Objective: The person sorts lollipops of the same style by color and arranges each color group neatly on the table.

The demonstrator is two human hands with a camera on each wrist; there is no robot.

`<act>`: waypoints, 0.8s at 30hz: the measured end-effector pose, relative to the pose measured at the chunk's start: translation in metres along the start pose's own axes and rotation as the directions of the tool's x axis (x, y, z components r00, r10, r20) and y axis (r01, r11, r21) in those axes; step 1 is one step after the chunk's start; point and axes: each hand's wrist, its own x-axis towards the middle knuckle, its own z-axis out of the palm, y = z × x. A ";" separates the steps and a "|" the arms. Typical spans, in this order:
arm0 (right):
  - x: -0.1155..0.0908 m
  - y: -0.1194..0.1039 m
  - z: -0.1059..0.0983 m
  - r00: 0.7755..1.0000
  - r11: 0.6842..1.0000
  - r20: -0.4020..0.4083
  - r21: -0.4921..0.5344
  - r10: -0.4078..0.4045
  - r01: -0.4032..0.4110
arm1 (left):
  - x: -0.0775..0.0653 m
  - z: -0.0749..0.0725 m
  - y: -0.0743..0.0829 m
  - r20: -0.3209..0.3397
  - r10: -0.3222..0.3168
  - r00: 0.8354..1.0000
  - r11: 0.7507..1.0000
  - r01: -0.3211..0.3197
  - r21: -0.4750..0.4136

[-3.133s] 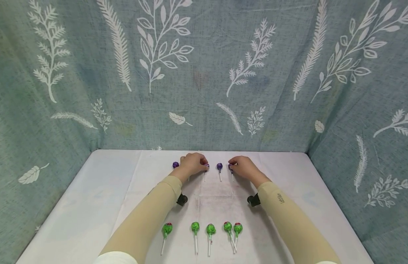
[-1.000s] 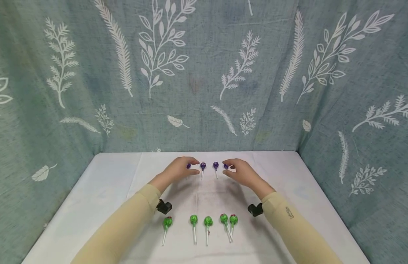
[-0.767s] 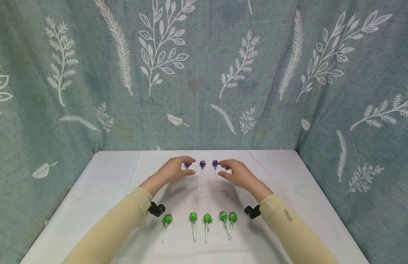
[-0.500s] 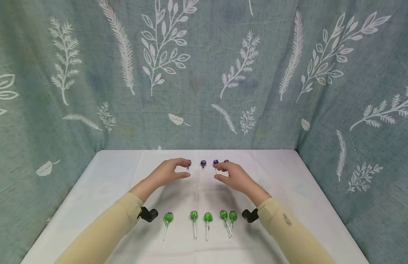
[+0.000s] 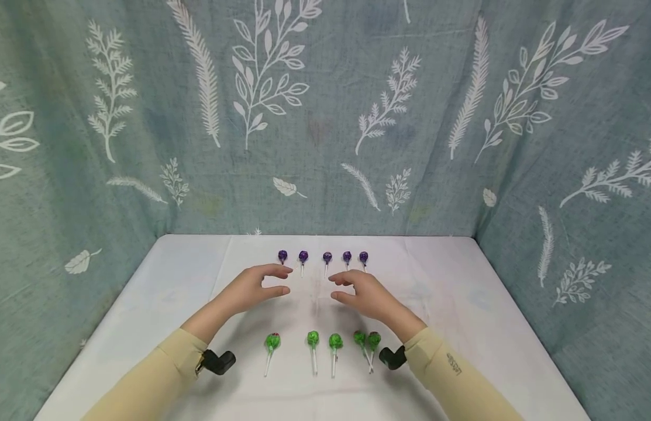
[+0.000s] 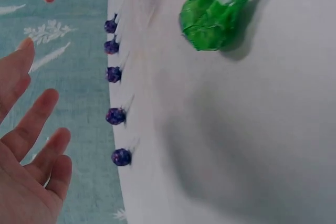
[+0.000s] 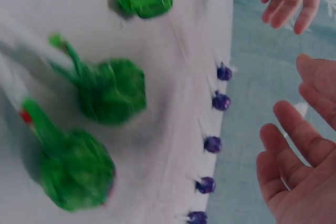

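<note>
Both hands hover over the white table with nothing in them. My left hand (image 5: 254, 287) has fingers and thumb spread apart, just in front of the left end of a row of purple-wrapped lollipops (image 5: 303, 256). Opposite it, my right hand (image 5: 364, 294) is likewise parted and relaxed, its fingertips in front of the row's right half. Nearer the front lie several green-wrapped lollipops (image 5: 313, 338), sticks toward me; the two rightmost (image 5: 374, 340) have crossing sticks. One green lollipop (image 6: 210, 22) is large in the left wrist view.
The white table (image 5: 146, 327) has a teal leaf-print curtain (image 5: 314, 117) behind it and along both sides. Black wrist cameras (image 5: 218, 362) sit on both forearms, low over the table near the green lollipops.
Both hands were at the purple lollipops, fingers on them; they have since let go, opened, and drawn back toward the front. The purple row now shows fully.
</note>
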 end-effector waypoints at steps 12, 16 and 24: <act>-0.010 -0.013 0.028 0.998 0.999 0.067 -0.031 -0.014 0.016 | -0.035 0.006 -0.022 -0.004 -0.041 0.999 0.998 0.041 -0.046; -0.012 -0.017 0.036 0.995 0.999 0.099 -0.034 -0.033 0.037 | -0.045 0.011 -0.028 0.026 -0.078 0.997 0.994 0.080 -0.073; -0.016 -0.022 0.052 0.988 0.998 0.143 -0.039 -0.049 0.055 | -0.059 0.021 -0.034 0.084 -0.074 0.994 0.992 0.082 -0.093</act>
